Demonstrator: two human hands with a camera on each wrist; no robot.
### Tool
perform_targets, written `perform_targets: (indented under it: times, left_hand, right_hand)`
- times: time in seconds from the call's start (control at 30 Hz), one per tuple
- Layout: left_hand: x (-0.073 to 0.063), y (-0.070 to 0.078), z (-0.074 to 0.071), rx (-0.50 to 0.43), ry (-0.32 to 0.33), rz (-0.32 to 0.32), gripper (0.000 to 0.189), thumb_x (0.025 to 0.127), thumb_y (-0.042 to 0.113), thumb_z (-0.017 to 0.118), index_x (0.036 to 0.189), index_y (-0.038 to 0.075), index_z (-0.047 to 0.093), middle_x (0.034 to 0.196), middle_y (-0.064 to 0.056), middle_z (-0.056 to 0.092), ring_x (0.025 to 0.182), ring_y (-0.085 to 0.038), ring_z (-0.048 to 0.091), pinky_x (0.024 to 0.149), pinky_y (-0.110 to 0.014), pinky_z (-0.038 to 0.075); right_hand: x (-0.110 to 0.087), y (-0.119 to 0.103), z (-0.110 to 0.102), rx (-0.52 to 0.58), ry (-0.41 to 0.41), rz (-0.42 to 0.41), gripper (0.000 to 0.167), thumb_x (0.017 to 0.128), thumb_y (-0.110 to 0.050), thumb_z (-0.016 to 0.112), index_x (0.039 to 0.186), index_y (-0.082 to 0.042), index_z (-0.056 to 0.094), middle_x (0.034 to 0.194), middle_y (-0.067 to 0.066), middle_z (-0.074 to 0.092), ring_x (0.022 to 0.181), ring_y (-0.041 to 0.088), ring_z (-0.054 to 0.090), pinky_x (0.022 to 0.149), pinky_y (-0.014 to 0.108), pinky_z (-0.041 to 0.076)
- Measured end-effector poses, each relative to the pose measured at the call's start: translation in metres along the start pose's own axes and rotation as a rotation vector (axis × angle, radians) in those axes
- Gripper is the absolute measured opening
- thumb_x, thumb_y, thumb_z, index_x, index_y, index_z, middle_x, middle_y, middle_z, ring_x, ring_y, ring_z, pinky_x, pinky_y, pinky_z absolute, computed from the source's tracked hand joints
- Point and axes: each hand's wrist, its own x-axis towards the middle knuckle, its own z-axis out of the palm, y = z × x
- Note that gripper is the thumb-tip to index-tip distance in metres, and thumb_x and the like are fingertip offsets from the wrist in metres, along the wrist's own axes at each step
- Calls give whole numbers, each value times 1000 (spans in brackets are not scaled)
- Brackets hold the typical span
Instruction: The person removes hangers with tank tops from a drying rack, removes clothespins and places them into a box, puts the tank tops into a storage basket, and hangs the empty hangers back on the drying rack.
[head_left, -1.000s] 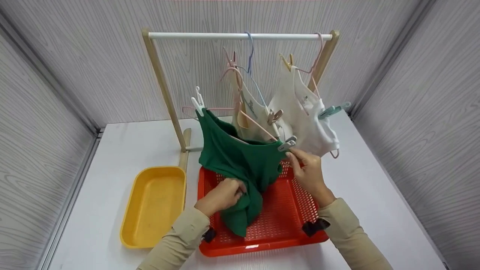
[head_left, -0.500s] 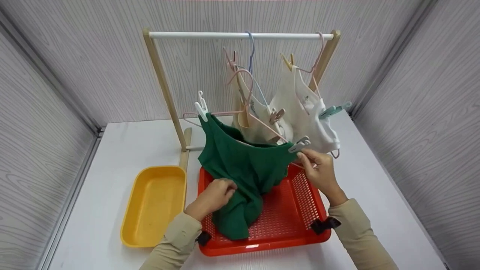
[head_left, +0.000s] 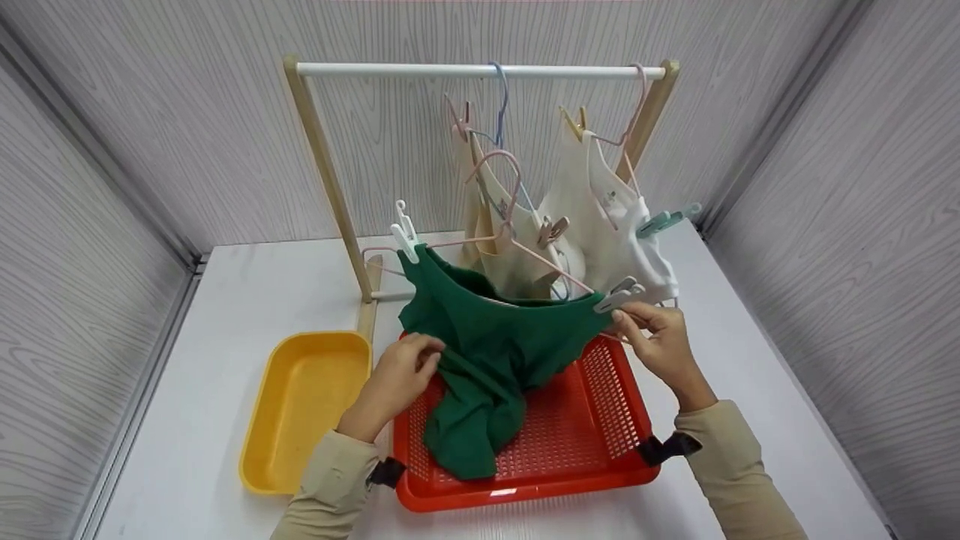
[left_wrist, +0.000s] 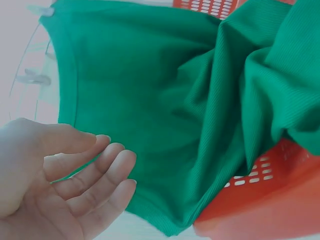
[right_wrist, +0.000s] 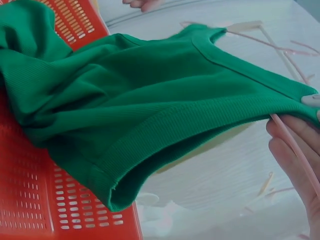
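Note:
A green tank top (head_left: 517, 337) hangs from a pink clothes hanger (head_left: 551, 266), its lower part gathered in the red basket (head_left: 525, 491). A white clothespin (head_left: 405, 241) clips its left shoulder, a grey one (head_left: 619, 295) its right. The hanger's hook stands free, below the rack's bar. Just under the grey clothespin, my right hand (head_left: 664, 345) grips the hanger end at the shoulder; the right wrist view shows the pink hanger crossing my fingers (right_wrist: 290, 150). My left hand (head_left: 394, 379) is at the top's left edge, fingers loosely bent before smooth fabric (left_wrist: 135, 95) in the left wrist view.
Behind stands a wooden rack with a white bar (head_left: 412, 70). Pale garments hang there: a cream one (head_left: 517, 255) on a blue hanger and a white one (head_left: 600, 240) on a pink hanger, both with clothespins. A yellow tray (head_left: 247, 480) lies left of the basket.
My right hand has moved right and slightly down, shifting the hanger the same way. My left hand has slid left and up from the gathered fabric to the tank top's left edge.

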Motion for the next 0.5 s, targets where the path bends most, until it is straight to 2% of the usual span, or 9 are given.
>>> perform_targets:
  times: [0.07, 0.17, 0.33, 0.5]
  left_hand:
    - [-1, 0, -3, -12, 27, 7, 16, 94, 7, 58, 108, 2, 65, 107, -14, 66, 93, -23, 61, 93, -41, 56]
    - [-3, -1, -8, -21, 60, 16, 17, 94, 7, 58, 109, 2, 65, 108, -14, 67, 95, -24, 62, 94, -40, 56]
    - [-5, -3, -16, -31, 138, 55, 17, 94, 6, 59, 109, 1, 65, 106, -14, 69, 94, -24, 64, 92, -40, 57]
    - [-6, -5, -25, -65, 210, 66, 17, 94, 5, 58, 108, 0, 66, 104, -14, 69, 91, -23, 64, 89, -40, 57]
  right_hand:
    - [-1, 0, -3, 38, -8, 5, 13, 80, 22, 55, 84, 16, 66, 73, -5, 73, 69, -13, 63, 65, 5, 51]
    - [-2, 1, -8, 104, -21, 8, 14, 80, 23, 53, 86, 18, 65, 84, -20, 71, 72, -10, 67, 69, 6, 53]
    - [-3, 2, -19, 155, -58, 12, 15, 81, 22, 53, 88, 18, 66, 87, -18, 73, 75, -6, 70, 71, 9, 55]
    - [-5, 3, -31, 187, -89, 39, 18, 82, 23, 51, 90, 17, 66, 88, -18, 74, 76, -5, 71, 74, 10, 55]
